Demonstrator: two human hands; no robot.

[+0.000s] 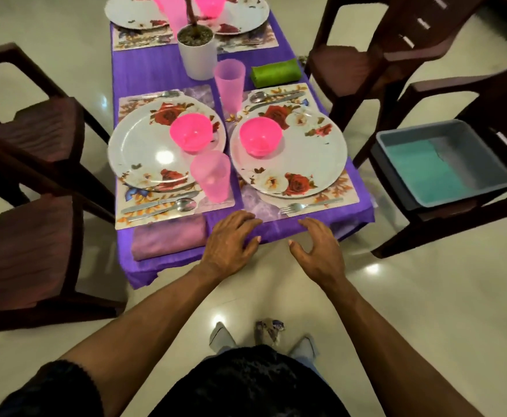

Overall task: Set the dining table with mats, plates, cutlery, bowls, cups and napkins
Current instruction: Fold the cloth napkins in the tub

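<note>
Head: purple napkin (169, 237) left of hands (273, 245)

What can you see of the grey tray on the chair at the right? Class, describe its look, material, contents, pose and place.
The grey tray is a rectangular, shallow bin with raised walls and rounded corners; it looks like plastic. It sits flat on the seat of a dark brown chair to the right of the table, apart from the tablecloth. Inside lies a teal cloth that covers most of the floor of it, leaving a bare grey patch at the far corner. Neither hand touches it.
</note>
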